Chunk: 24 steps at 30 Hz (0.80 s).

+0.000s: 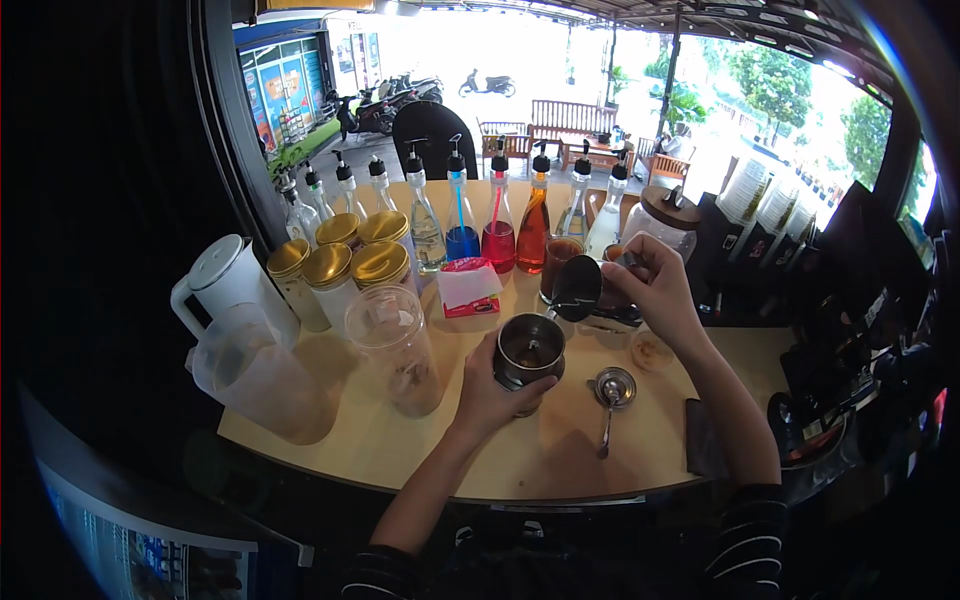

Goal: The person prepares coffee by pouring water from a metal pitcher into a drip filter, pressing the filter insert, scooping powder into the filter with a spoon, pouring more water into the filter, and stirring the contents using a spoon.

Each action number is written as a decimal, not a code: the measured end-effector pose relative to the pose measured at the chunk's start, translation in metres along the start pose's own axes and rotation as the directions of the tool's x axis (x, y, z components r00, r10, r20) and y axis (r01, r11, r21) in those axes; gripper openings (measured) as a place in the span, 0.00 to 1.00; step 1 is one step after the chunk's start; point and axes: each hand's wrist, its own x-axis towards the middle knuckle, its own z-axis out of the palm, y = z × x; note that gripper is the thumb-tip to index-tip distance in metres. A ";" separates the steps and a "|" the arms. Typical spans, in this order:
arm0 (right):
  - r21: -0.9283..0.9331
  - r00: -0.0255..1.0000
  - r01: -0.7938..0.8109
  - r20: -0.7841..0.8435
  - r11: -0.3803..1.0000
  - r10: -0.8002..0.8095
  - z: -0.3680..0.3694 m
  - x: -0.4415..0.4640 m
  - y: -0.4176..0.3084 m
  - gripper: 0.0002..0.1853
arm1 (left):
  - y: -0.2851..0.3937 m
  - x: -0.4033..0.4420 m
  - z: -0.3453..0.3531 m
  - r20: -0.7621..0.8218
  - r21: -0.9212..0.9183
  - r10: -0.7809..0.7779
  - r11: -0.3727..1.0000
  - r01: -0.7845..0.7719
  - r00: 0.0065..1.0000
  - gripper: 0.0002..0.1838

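My left hand [500,389] is wrapped round a metal cup [531,345], which stands upright and has some dark liquid inside. Above its right rim, a small dark pitcher [577,288] is tipped toward the cup. My right hand [648,285] is closed at the right side of this pitcher, where the handle is mostly hidden by my fingers. Between the pitcher's lip and the cup there is a pale glint; whether it is liquid I cannot tell. A glass of brown liquid [556,262] stands just behind the pitcher. A spoon [606,430] rests on a small round metal dish [624,384].
Several pump bottles [462,230] line the counter's back edge, with gold-lidded jars [330,275] at left. A tissue pack [470,290], clear plastic cups [395,345], a white pitcher [235,280] and a translucent jug [255,375] stand nearby. A dark cloth-like item [705,436] lies right.
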 end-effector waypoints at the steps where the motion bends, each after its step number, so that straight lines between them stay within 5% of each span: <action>1: 0.000 1.000 0.000 -0.001 1.000 0.000 0.001 0.001 -0.001 0.09 | 0.000 0.000 0.000 0.000 0.002 0.000 1.000 0.000 1.000 0.39; 9: 0.127 0.999 -0.043 -0.015 0.991 0.045 0.009 0.000 -0.014 0.12 | 0.002 0.000 -0.004 0.091 -0.008 -0.071 0.997 0.072 0.993 0.44; 12: -0.004 1.000 0.002 -0.015 1.000 -0.002 0.003 -0.002 -0.009 0.12 | 0.004 0.000 -0.004 0.094 -0.013 -0.070 0.997 0.072 0.993 0.44; 16: 0.041 0.999 0.007 -0.038 0.999 -0.005 0.000 -0.005 0.003 0.11 | 0.003 0.000 -0.003 0.091 -0.006 -0.056 0.998 0.056 0.994 0.44; 18: 0.335 0.989 -0.072 -0.101 0.940 0.112 0.001 -0.009 -0.002 0.09 | 0.000 -0.001 -0.003 0.087 0.007 -0.058 0.998 0.058 0.994 0.44; 24: 0.478 0.940 -0.128 -0.222 0.869 0.260 0.001 -0.021 0.053 0.10 | -0.001 0.000 0.000 0.001 0.013 0.024 1.000 -0.024 1.000 0.37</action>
